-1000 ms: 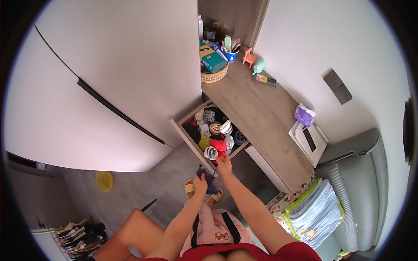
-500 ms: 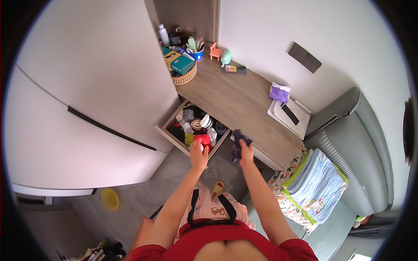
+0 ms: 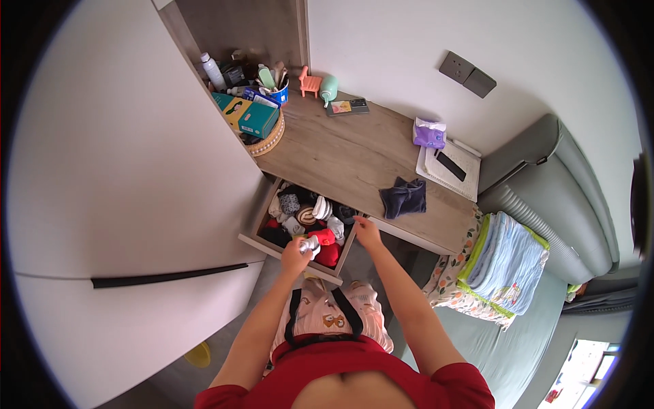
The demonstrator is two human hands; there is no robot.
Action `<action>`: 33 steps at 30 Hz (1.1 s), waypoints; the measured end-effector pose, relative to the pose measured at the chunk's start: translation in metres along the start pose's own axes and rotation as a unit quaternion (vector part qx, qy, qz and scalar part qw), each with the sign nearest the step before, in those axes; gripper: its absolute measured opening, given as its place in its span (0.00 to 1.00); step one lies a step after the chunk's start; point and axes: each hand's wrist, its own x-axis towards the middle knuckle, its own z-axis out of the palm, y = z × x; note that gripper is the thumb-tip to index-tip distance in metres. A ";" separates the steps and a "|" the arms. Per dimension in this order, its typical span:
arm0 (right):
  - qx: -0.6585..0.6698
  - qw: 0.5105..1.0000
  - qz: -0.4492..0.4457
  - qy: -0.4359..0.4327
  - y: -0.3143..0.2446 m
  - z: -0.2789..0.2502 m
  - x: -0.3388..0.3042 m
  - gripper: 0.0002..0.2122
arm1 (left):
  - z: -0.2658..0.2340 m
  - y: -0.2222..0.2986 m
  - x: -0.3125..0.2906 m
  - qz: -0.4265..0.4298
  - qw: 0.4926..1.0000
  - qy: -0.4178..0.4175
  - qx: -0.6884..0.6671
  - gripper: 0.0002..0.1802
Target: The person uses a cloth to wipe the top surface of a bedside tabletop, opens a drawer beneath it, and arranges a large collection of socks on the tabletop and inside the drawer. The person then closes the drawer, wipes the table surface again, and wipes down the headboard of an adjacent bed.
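The pulled-out drawer point(image 3: 253, 240) below the desk holds several rolled and folded socks. At its front, my left hand point(image 3: 295, 259) is closed around a white and grey sock point(image 3: 310, 247). Beside that hand lies a bright red bundle point(image 3: 322, 236), with a darker red one point(image 3: 329, 255) nearer me. A striped brown roll point(image 3: 306, 215) and a white striped bundle point(image 3: 322, 207) sit farther back. My right hand point(image 3: 368, 233) is at the drawer's right wall, fingers apart and nothing visible in them. A dark blue-grey cloth item point(image 3: 403, 198) lies crumpled on the desk's front edge.
On the wooden desk point(image 3: 334, 146) stand a woven basket point(image 3: 271, 142) with a teal box, a small pink chair point(image 3: 310, 83), a purple tissue pack point(image 3: 428, 133) and a phone point(image 3: 450, 165) on a notebook. A bed with folded blue towels point(image 3: 507, 266) is at right, a white cabinet point(image 3: 136, 170) at left.
My right hand has let go of the dark cloth item, which now lies on the desk, and moved left to the drawer's side. My left hand has lifted the white and grey sock slightly toward me.
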 end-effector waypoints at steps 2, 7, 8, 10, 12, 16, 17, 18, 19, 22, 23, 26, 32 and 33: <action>-0.116 0.989 -0.068 0.062 -0.008 0.013 0.003 0.22 | -0.008 0.003 0.011 -0.051 0.996 0.037 -0.066 0.24; -0.195 0.980 0.040 0.020 -0.069 0.046 0.003 0.21 | -0.039 -0.041 0.036 -0.294 0.914 0.043 -0.276 0.27; -0.236 0.969 0.065 0.033 -0.059 0.037 0.007 0.16 | -0.033 -0.025 0.040 -0.378 0.848 0.007 -0.371 0.26; -0.264 0.960 0.080 0.045 -0.060 0.036 0.013 0.12 | -0.031 -0.018 0.053 -0.383 0.815 0.017 -0.435 0.23; -0.233 0.968 0.004 0.098 -0.053 0.030 0.016 0.06 | -0.022 -0.004 0.076 -0.360 0.753 0.026 -0.550 0.22; -0.066 0.994 -0.022 0.085 -0.085 0.025 0.014 0.07 | -0.028 0.031 0.138 -0.318 0.687 0.010 -0.653 0.19; 0.006 0.994 -0.035 0.107 -0.076 0.010 0.024 0.11 | -0.020 0.057 0.151 -0.302 0.658 -0.041 -0.688 0.22; 0.002 0.993 -0.030 0.117 -0.072 -0.001 0.035 0.11 | -0.016 0.078 0.163 -0.291 0.654 -0.073 -0.694 0.30; 0.167 0.977 -0.063 0.121 -0.073 -0.011 0.046 0.14 | -0.013 0.092 0.173 -0.307 0.654 -0.072 -0.688 0.31; 0.255 0.953 -0.060 0.154 -0.073 -0.040 0.058 0.20 | -0.009 0.111 0.176 -0.311 0.681 -0.070 -0.659 0.32; 0.182 0.966 -0.025 0.184 -0.071 -0.050 0.057 0.23 | -0.004 0.107 0.171 -0.305 0.711 -0.080 -0.629 0.31; -0.278 0.922 0.045 0.264 -0.070 -0.057 0.040 0.24 | 0.003 0.076 0.157 -0.342 0.746 -0.049 -0.570 0.22; -0.309 0.924 -0.023 0.225 0.012 -0.111 0.042 0.10 | 0.042 0.024 0.122 -0.197 0.925 -0.074 -0.315 0.11; -0.308 0.915 -0.019 0.259 0.019 -0.121 0.044 0.08 | 0.041 0.008 0.119 -0.203 0.925 -0.072 -0.312 0.11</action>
